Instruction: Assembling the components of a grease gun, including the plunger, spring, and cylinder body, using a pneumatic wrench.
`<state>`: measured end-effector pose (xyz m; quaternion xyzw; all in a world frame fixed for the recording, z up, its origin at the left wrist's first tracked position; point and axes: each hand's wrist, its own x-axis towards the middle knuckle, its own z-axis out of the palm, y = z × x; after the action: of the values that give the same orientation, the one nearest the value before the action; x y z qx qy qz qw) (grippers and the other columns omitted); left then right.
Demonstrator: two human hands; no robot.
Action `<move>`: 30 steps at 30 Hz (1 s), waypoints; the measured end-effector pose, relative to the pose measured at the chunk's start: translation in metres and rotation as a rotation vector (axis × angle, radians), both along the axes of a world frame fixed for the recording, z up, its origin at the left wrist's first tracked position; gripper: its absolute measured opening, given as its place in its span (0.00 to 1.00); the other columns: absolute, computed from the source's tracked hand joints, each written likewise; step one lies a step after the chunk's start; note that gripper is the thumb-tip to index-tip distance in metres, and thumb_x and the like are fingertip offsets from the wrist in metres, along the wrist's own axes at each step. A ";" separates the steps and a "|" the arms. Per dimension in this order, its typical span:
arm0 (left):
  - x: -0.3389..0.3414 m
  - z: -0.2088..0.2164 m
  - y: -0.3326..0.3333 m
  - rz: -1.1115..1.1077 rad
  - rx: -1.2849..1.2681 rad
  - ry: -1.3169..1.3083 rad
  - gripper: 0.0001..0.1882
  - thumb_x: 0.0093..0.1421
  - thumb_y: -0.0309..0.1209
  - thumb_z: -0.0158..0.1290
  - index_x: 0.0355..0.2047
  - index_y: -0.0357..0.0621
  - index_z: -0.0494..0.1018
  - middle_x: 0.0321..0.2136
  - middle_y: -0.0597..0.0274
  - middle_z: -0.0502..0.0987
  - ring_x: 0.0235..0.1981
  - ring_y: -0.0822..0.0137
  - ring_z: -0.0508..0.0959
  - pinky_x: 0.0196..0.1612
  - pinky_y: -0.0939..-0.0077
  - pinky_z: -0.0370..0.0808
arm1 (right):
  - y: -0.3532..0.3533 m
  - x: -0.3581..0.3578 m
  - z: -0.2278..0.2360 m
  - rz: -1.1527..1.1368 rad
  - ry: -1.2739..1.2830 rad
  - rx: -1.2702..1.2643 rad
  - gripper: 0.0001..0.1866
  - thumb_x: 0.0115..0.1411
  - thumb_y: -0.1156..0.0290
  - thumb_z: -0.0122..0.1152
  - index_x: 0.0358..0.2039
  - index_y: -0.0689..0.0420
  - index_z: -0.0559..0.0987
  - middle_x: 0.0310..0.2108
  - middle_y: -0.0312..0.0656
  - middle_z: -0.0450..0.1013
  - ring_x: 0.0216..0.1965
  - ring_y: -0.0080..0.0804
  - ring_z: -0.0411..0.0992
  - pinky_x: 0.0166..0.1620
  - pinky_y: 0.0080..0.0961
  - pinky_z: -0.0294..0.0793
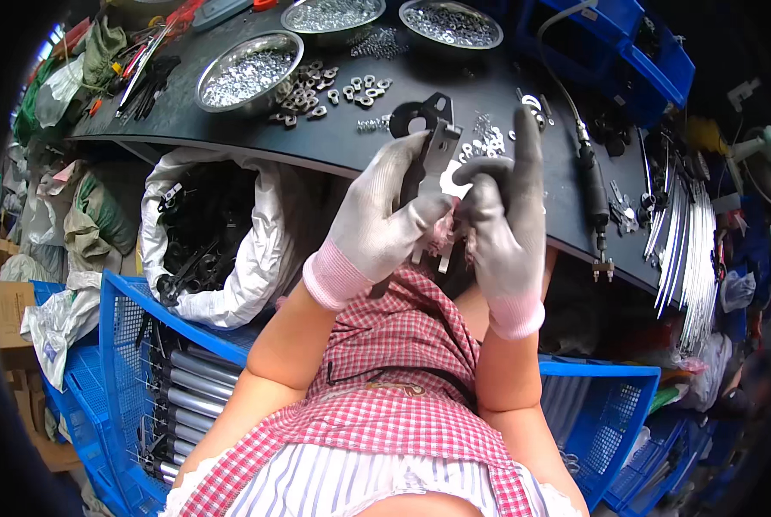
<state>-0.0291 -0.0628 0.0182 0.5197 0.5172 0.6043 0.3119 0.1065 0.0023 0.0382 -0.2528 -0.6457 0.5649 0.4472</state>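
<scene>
My left hand [372,215], in a white-grey glove with a pink cuff, is closed round a black metal bracket [437,142]. The bracket is held upright over the bench's near edge and has a rounded, holed top end. Close to its right side is my right hand [506,224], gloved alike. One finger points up, while the thumb and another finger curl towards each other. Whatever may be pinched there is too blurred to make out. Beyond the hands, small silvery washers [489,142] and a spring [372,125] lie on the dark bench [333,142].
Metal bowls [252,73] of small parts stand at the back, with metal lugs [303,95] beside them. A pneumatic screwdriver [594,185] and metal strips [687,250] lie right. A white sack [260,250] of black parts and blue crates [114,345] flank me below.
</scene>
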 end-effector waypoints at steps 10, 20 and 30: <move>-0.048 -0.006 -0.053 0.311 -0.024 -0.335 0.48 0.51 0.55 0.63 0.59 0.34 0.54 0.29 0.63 0.72 0.20 0.78 0.72 0.20 0.88 0.68 | 0.084 0.036 -0.017 -0.296 -0.155 0.083 0.20 0.64 0.75 0.50 0.57 0.60 0.70 0.40 0.37 0.73 0.32 0.16 0.67 0.38 0.13 0.66; -0.056 -0.043 -0.083 0.647 -0.053 -0.433 0.35 0.55 0.49 0.61 0.53 0.38 0.62 0.30 0.65 0.74 0.16 0.81 0.68 0.15 0.91 0.62 | 0.196 -0.130 -0.051 0.102 -0.807 0.688 0.14 0.57 0.69 0.55 0.44 0.58 0.78 0.40 0.50 0.76 0.43 0.48 0.74 0.49 0.37 0.71; -0.065 -0.069 -0.083 0.593 -0.031 -0.434 0.46 0.52 0.45 0.65 0.63 0.44 0.51 0.52 0.59 0.68 0.21 0.77 0.72 0.17 0.89 0.67 | 0.202 -0.160 -0.073 0.418 -0.689 0.733 0.11 0.56 0.77 0.61 0.41 0.57 0.80 0.33 0.45 0.72 0.35 0.42 0.72 0.43 0.31 0.72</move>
<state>-0.0941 -0.1455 -0.0510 0.2024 0.5762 0.7567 0.2334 -0.0534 0.2038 -0.0344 -0.1171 -0.9460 0.2642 0.1468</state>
